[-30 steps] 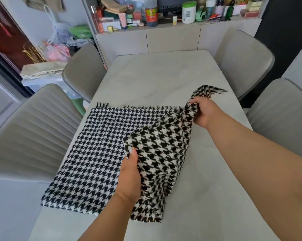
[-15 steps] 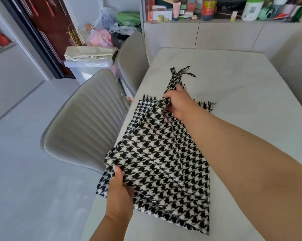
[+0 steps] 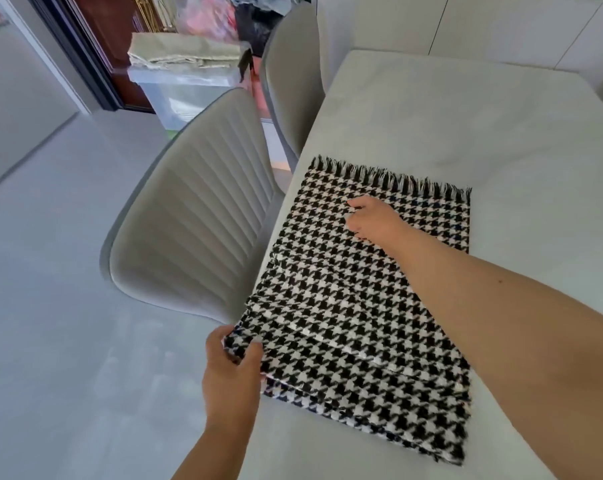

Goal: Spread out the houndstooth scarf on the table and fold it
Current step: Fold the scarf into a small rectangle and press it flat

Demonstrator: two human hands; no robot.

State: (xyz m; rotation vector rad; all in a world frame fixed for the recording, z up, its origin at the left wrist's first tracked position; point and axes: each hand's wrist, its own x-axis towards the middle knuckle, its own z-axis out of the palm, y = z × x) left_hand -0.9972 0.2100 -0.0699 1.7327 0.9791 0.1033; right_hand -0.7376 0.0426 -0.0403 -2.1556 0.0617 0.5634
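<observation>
A ribbed grey upholstered chair (image 3: 196, 209) stands pushed in against the left edge of the pale stone-look table (image 3: 466, 126), with a second grey chair (image 3: 293, 74) behind it toward the far left corner. Just off that left edge, the left hand (image 3: 232, 372) pinches the near left corner of the black-and-white houndstooth woven scarf (image 3: 355, 306), fingers and thumb clamped on the cloth where it slightly overhangs the table. The scarf lies folded into a layered rectangle along the left edge, its fringed end (image 3: 390, 176) pointing toward the far side and several stacked edges showing near the front edge of the table. Further right, the right hand (image 3: 373, 220) rests on the top layer close to the fringe, its fingers loosely curled and touching the cloth; whether they pinch any of it cannot be told. The step in hand looks like squaring up this fold. To do it well, the left hand should draw its corner back onto the table until the layers line up, while the right hand keeps the far end pinned flat, then smooths toward the front so no ridge or trapped wrinkle is left before the next fold.
</observation>
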